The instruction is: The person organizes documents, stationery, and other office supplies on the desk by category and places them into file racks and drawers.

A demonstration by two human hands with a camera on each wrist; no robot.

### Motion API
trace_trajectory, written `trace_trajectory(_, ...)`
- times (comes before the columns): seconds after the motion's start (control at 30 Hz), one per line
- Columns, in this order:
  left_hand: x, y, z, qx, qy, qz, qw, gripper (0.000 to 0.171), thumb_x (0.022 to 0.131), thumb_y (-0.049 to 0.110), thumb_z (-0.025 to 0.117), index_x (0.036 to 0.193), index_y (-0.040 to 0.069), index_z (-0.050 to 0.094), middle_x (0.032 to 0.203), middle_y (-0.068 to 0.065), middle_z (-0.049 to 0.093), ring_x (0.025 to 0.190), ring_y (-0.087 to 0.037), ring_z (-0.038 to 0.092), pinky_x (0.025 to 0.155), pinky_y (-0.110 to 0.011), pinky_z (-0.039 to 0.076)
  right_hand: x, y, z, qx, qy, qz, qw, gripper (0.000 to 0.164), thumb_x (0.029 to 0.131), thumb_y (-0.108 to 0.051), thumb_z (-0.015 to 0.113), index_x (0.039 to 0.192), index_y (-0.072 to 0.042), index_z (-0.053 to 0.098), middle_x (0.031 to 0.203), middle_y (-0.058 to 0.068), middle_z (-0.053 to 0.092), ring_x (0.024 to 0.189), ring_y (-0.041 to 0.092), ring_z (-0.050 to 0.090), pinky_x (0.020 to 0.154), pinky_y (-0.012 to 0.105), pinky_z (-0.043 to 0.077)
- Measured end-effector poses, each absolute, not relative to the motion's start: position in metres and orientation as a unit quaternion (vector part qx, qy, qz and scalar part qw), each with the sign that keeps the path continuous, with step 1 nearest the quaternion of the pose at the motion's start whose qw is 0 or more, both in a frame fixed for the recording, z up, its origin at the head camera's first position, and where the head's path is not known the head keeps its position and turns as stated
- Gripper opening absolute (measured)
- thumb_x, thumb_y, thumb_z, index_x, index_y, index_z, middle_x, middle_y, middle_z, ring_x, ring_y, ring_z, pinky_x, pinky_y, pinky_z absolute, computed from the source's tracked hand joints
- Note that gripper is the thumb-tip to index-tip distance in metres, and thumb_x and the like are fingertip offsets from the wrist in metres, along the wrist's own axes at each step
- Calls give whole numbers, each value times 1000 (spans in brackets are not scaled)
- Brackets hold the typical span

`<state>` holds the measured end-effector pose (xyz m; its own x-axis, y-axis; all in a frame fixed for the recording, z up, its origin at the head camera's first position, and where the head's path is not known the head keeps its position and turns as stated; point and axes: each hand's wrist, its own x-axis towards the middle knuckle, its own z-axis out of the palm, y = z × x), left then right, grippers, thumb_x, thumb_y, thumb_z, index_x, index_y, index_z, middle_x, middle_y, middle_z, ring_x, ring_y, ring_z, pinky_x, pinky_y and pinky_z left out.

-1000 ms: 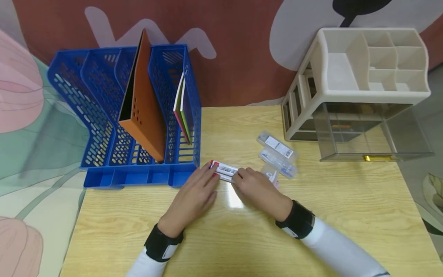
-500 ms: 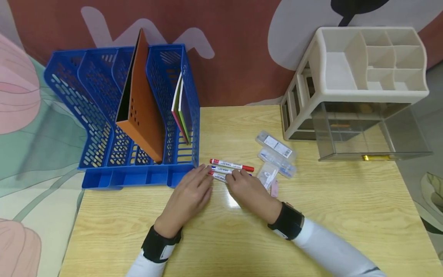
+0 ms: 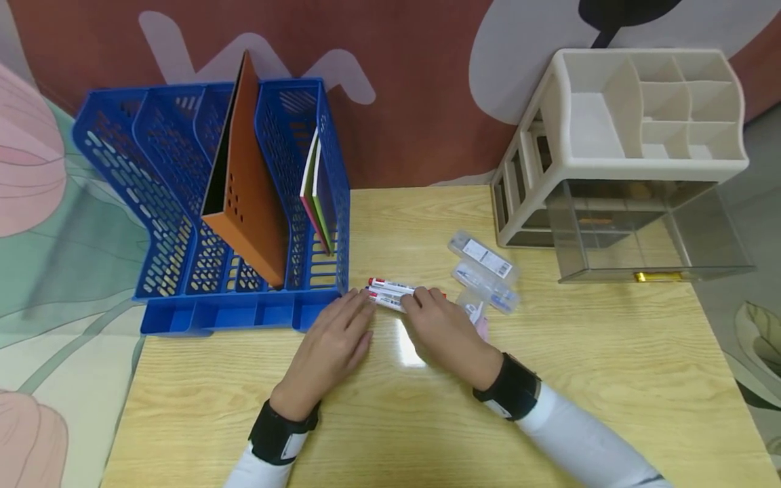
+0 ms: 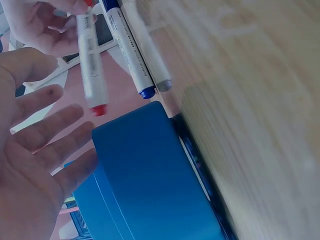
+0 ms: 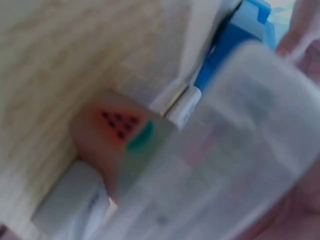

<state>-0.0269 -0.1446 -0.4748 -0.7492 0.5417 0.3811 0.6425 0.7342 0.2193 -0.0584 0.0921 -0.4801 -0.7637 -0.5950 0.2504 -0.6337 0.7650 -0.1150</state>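
Observation:
White markers with red or blue caps, among them a red marker (image 3: 386, 302), lie side by side on the table. My right hand (image 3: 448, 332) pinches the red marker's right end; in the left wrist view that red marker (image 4: 92, 65) hangs blurred beside a blue marker (image 4: 129, 52). My left hand (image 3: 332, 346) lies by the markers' left ends, and its fingers (image 4: 47, 127) look spread and straight in the left wrist view. Beneath the right wrist sit a clear packet (image 3: 472, 305) and a pink eraser (image 3: 483, 329). A watermelon picture shows on the eraser (image 5: 112, 130) in the right wrist view.
A blue file rack (image 3: 244, 298) holding an orange folder (image 3: 250, 190) and thin notebooks (image 3: 317, 196) stands at left. Two clear cases (image 3: 485, 256) lie right of the markers. At back right, a white organizer (image 3: 653, 163) has its clear drawer (image 3: 647, 271) pulled out.
The markers were bunched, then spread apart half a second ago; now they lie closer again, the lower red one shifted up against the blue. My left hand has hardly moved.

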Motion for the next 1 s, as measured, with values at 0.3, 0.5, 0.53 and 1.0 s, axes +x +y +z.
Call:
trace_trajectory(0.3,-29,-143,-471,-325,-914,-181,160,47,91,15,72,134,1,63,150,-22,55,138,-41,53,116,-52,44,-66,105,-464,282,-940,181,63,37,87,-5,73,121,0,60,100,12,68,80,23,68,52,31,55)
trace_trajectory(0.5,-30,-142,-472,-330,-910,-182,169,47,89,13,74,133,0,63,148,-24,56,135,-42,56,114,-52,46,-69,113,-456,279,-937,199,61,59,89,-3,75,143,-3,51,106,16,71,85,25,70,60,33,59)
trace_trajectory(0.53,-30,-141,-472,-331,-910,-182,170,47,89,13,74,133,0,63,148,-24,56,135,-42,56,114,-52,46,-69,114,-455,279,-937,201,61,60,90,-4,75,144,-3,51,106,16,70,84,24,70,60,33,58)
trace_trajectory(1.0,-31,-133,-476,-348,-904,-177,171,52,87,15,77,135,1,62,147,-24,56,136,-42,55,113,-52,47,-66,133,-440,273,-926,248,86,59,93,-6,73,148,-8,51,102,11,67,76,17,60,61,29,55)
